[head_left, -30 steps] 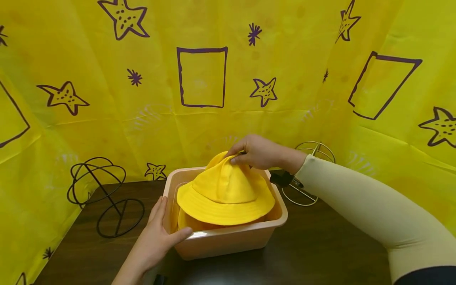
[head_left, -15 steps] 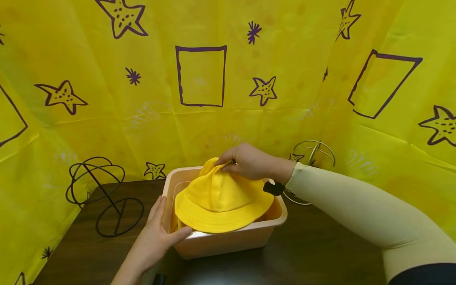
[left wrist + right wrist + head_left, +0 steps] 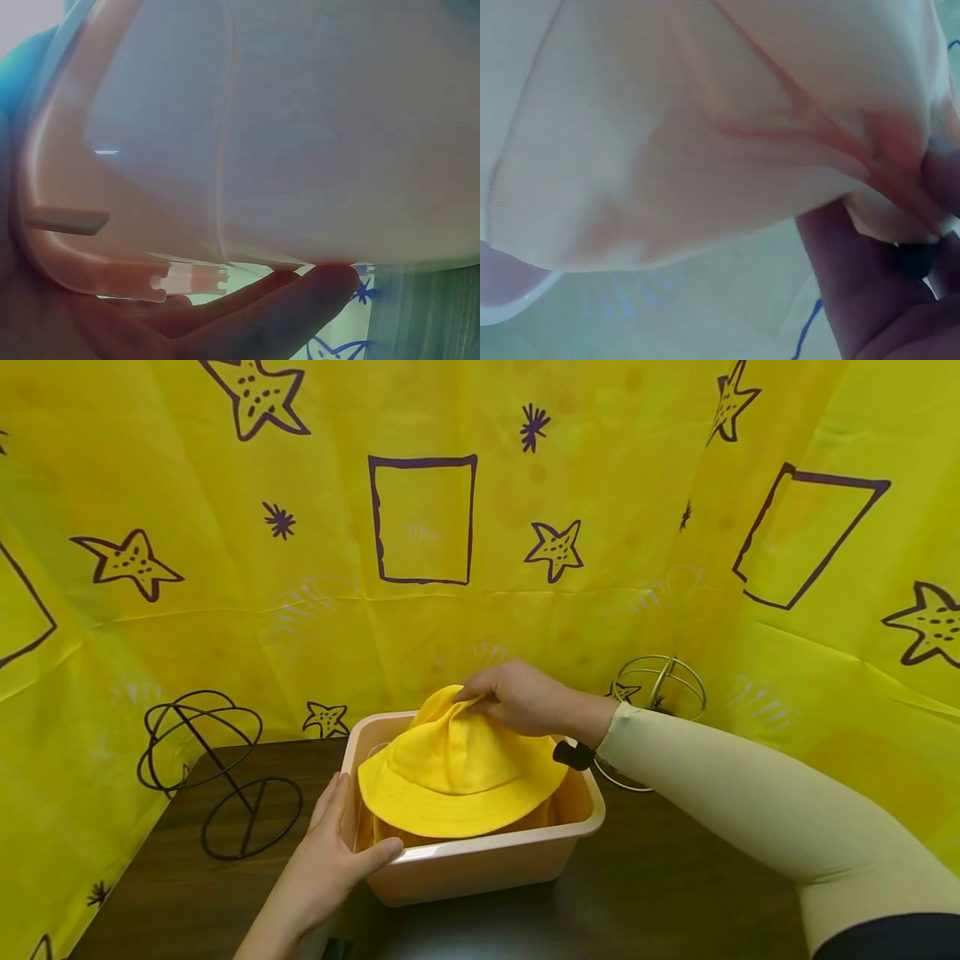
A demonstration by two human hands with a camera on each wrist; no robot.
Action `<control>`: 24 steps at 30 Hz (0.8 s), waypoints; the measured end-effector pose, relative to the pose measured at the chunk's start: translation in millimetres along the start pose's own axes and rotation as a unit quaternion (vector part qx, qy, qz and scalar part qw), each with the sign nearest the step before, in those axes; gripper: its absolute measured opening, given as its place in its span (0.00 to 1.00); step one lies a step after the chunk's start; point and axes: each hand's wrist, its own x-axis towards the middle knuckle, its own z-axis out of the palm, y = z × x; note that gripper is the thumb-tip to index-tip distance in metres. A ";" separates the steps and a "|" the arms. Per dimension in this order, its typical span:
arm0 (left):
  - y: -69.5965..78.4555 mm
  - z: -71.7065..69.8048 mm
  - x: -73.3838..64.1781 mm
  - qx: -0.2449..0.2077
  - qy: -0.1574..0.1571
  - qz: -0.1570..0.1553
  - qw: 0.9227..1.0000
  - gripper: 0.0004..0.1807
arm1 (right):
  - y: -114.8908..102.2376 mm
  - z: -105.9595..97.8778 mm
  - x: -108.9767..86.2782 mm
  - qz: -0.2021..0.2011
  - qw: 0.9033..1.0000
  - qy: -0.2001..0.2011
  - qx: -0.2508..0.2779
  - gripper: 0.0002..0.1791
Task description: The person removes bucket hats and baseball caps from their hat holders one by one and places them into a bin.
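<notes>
A yellow bucket hat (image 3: 465, 777) with a wide brim is tilted over a peach plastic tub (image 3: 480, 872). My right hand (image 3: 517, 697) pinches the hat's crown from above, bunching the cloth into folds. In the right wrist view, fingers grip the gathered fabric (image 3: 667, 150) at the right. My left hand (image 3: 326, 856) holds the tub's near-left corner, thumb across the front rim and fingers along the left side. The left wrist view has the tub's wall (image 3: 300, 150) close up, with fingers against its outside. More yellow cloth (image 3: 366, 827) lies inside the tub, mostly hidden under the hat.
A black wire hat stand (image 3: 240, 785) is on the dark wooden table (image 3: 660, 877) at the left. A gold wire stand (image 3: 663, 681) is behind my right forearm. Yellow drapes (image 3: 420, 635) printed with stars and frames surround the table.
My right hand has shifted left and slightly down with the hat, then the brim has risen a little off the front rim. The left hand and the tub stay in place.
</notes>
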 end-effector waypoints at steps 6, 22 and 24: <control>-0.3 0.1 -0.6 0.002 -0.002 -0.003 1.000 0.66 | 2.6 4.9 -1.0 -0.012 0.999 0.022 -0.023 0.13; -0.5 0.6 0.1 0.000 0.010 0.015 1.000 0.65 | -7.8 22.0 -13.4 0.032 0.976 -0.191 -0.098 0.44; -1.0 0.7 0.1 -0.001 0.012 0.017 1.000 0.65 | -7.3 26.2 -15.2 0.061 0.966 -0.235 -0.092 0.52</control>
